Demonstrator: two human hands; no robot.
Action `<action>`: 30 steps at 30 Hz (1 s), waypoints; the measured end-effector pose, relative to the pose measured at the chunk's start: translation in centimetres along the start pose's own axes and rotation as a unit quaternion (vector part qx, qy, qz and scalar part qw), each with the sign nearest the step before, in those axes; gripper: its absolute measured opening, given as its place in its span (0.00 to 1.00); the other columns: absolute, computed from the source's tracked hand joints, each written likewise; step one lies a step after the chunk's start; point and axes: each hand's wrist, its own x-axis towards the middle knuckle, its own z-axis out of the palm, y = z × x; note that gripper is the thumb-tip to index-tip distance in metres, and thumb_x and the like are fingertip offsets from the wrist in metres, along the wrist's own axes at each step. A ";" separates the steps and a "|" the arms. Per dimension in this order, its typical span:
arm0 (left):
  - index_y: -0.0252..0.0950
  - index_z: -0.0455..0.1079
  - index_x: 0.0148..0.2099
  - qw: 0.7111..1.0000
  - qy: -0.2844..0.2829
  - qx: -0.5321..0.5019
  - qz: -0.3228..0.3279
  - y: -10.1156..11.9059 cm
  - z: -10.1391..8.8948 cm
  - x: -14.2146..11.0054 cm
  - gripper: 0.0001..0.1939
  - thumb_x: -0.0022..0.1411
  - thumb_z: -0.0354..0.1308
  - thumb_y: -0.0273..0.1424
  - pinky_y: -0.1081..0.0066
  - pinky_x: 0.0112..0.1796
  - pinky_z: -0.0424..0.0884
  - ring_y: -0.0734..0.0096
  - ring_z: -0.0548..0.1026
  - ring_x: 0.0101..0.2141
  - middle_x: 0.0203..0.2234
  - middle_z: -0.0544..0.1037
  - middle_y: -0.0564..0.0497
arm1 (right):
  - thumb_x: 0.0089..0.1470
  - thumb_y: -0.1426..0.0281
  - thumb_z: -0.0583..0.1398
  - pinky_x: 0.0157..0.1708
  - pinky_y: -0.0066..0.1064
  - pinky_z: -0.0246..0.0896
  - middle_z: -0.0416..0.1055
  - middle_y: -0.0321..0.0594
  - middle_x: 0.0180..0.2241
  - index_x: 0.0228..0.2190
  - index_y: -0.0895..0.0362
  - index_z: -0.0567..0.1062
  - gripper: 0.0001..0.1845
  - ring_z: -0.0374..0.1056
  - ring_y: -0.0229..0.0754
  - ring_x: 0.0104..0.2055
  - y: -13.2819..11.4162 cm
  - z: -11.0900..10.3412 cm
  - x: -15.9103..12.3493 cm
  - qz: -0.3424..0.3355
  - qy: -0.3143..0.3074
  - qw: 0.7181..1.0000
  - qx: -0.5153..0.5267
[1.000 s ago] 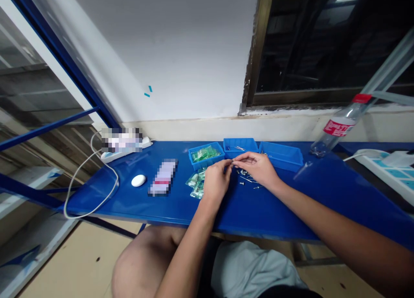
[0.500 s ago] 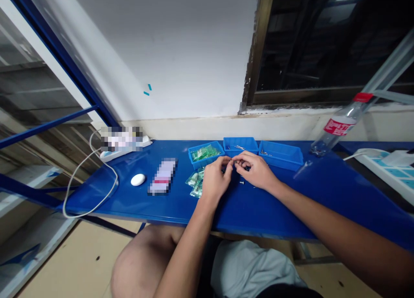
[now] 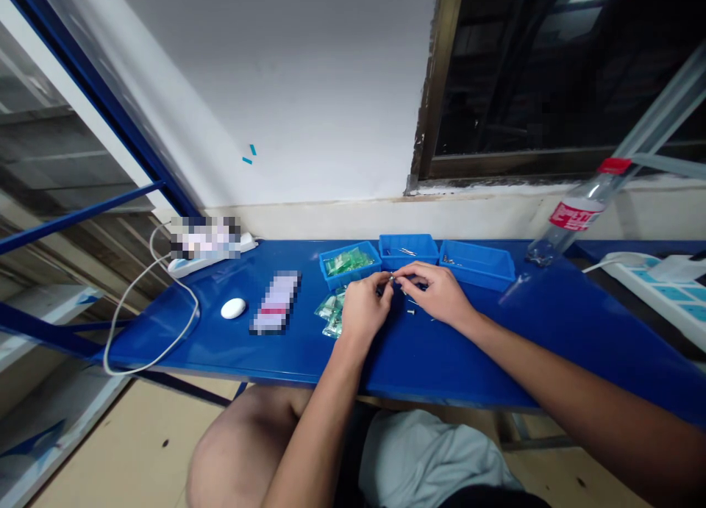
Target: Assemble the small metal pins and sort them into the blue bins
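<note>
A small shiny metal piece [image 3: 391, 278] sits between the fingertips, just above the tabletop; it is too small to tell its exact kind. The left hand [image 3: 365, 306] pinches it between thumb and forefinger, and the right hand [image 3: 434, 291] meets it from the other side, fingertips bunched close. For work this fine, I would let one hand hold the piece firm while the other does the turning or lining up, with a light pinch so it does not spring away.

Working low is wise: a loose screw [image 3: 411, 312] and some thin metal pins [image 3: 412, 301] lie on the blue table [image 3: 441, 368] just under and before the right hand, and a dropped part could mix with them. Clear, green-marked packets [image 3: 332, 315] lie beside the left hand, partly hidden by it; its wrist should not drag them. Beyond the hands stand a left bin [image 3: 340, 281] of green packets, a middle bin [image 3: 407, 241] with slim metal pieces and a right bin [image 3: 481, 264] with small bits at its near-left end.
</note>
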 end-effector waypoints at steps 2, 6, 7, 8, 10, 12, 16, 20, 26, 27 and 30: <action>0.40 0.81 0.51 1.000 -0.002 0.007 0.005 0.0 0.0 0.0 0.11 0.69 0.61 0.28 0.67 0.48 0.79 0.60 0.85 0.46 0.46 0.86 0.49 | 0.62 0.65 0.63 0.42 0.39 0.80 0.83 0.41 0.39 0.40 0.53 0.84 0.10 0.80 0.46 0.38 0.0 0.0 0.0 0.029 0.004 1.000 0.011; 0.40 0.81 0.49 1.000 0.001 0.014 0.005 0.1 -0.1 0.1 0.11 0.68 0.62 0.25 0.66 0.48 0.79 0.60 0.85 0.44 0.45 0.87 0.49 | 0.59 0.62 0.66 0.42 0.40 0.79 0.83 0.43 0.38 0.39 0.55 0.83 0.10 0.80 0.47 0.38 0.1 0.2 0.0 0.079 0.000 0.996 0.042; 0.40 0.81 0.49 1.000 0.003 0.010 0.006 0.1 -0.1 0.2 0.11 0.67 0.62 0.24 0.66 0.48 0.79 0.60 0.85 0.44 0.45 0.87 0.49 | 0.58 0.62 0.66 0.41 0.40 0.79 0.83 0.43 0.38 0.39 0.55 0.82 0.10 0.80 0.47 0.38 0.2 0.2 0.0 0.085 -0.003 0.995 0.048; 0.40 0.81 0.48 1.000 0.006 0.001 0.009 0.1 -0.1 0.2 0.11 0.67 0.62 0.24 0.66 0.48 0.79 0.61 0.85 0.44 0.45 0.87 0.50 | 0.58 0.62 0.67 0.41 0.39 0.79 0.82 0.43 0.37 0.39 0.55 0.81 0.11 0.80 0.47 0.38 0.3 0.3 0.0 0.087 -0.006 0.995 0.053; 0.40 0.80 0.47 0.999 0.012 -0.030 0.015 0.1 -0.1 0.2 0.11 0.67 0.62 0.22 0.68 0.48 0.79 0.62 0.85 0.44 0.44 0.87 0.50 | 0.57 0.64 0.67 0.40 0.38 0.78 0.81 0.43 0.37 0.40 0.56 0.80 0.11 0.79 0.46 0.38 0.5 0.4 -0.1 0.081 -0.010 0.995 0.062; 0.40 0.79 0.48 0.998 0.014 -0.060 0.016 0.2 -0.1 0.2 0.11 0.67 0.62 0.22 0.70 0.47 0.78 0.64 0.85 0.44 0.43 0.87 0.50 | 0.57 0.66 0.66 0.39 0.36 0.77 0.80 0.43 0.38 0.42 0.55 0.79 0.11 0.77 0.45 0.39 0.5 0.4 -0.1 0.066 -0.013 0.996 0.059; 0.39 0.80 0.47 0.999 0.003 -0.040 0.018 0.6 -0.3 0.0 0.08 0.72 0.59 0.30 0.72 0.42 0.76 0.63 0.85 0.42 0.42 0.87 0.49 | 0.58 0.70 0.63 0.34 0.33 0.75 0.77 0.43 0.40 0.42 0.54 0.81 0.10 0.75 0.43 0.37 0.4 0.1 0.0 0.025 -0.021 0.999 0.007; 0.39 0.82 0.42 0.999 -0.039 0.026 0.023 1.2 -0.7 -0.2 0.19 0.77 0.51 0.40 0.71 0.35 0.71 0.63 0.84 0.33 0.34 0.87 0.47 | 0.58 0.72 0.62 0.35 0.33 0.74 0.77 0.42 0.39 0.39 0.54 0.81 0.08 0.75 0.43 0.37 0.4 -0.2 0.1 0.015 -0.003 1.000 -0.015; 0.41 0.82 0.53 0.999 -0.039 -0.013 0.000 0.9 -0.5 -0.2 0.15 0.75 0.56 0.38 0.71 0.41 0.76 0.60 0.85 0.42 0.45 0.87 0.47 | 0.62 0.71 0.61 0.43 0.38 0.77 0.79 0.43 0.43 0.41 0.52 0.82 0.10 0.77 0.46 0.43 0.2 -0.5 0.1 -0.027 -0.022 0.999 -0.021; 0.41 0.81 0.54 0.999 -0.036 -0.024 -0.006 0.7 -0.4 -0.1 0.14 0.74 0.57 0.36 0.70 0.42 0.77 0.60 0.85 0.44 0.46 0.86 0.48 | 0.62 0.71 0.61 0.45 0.39 0.76 0.80 0.43 0.44 0.42 0.51 0.83 0.10 0.77 0.47 0.44 0.1 -0.5 0.1 -0.037 -0.023 0.999 -0.029; 0.40 0.81 0.54 0.999 -0.022 -0.042 -0.022 0.4 -0.2 -0.1 0.13 0.70 0.61 0.30 0.68 0.48 0.79 0.61 0.85 0.46 0.45 0.87 0.48 | 0.63 0.69 0.61 0.47 0.40 0.76 0.81 0.42 0.44 0.41 0.51 0.84 0.10 0.79 0.48 0.45 0.1 -0.5 0.1 -0.036 -0.021 0.998 -0.038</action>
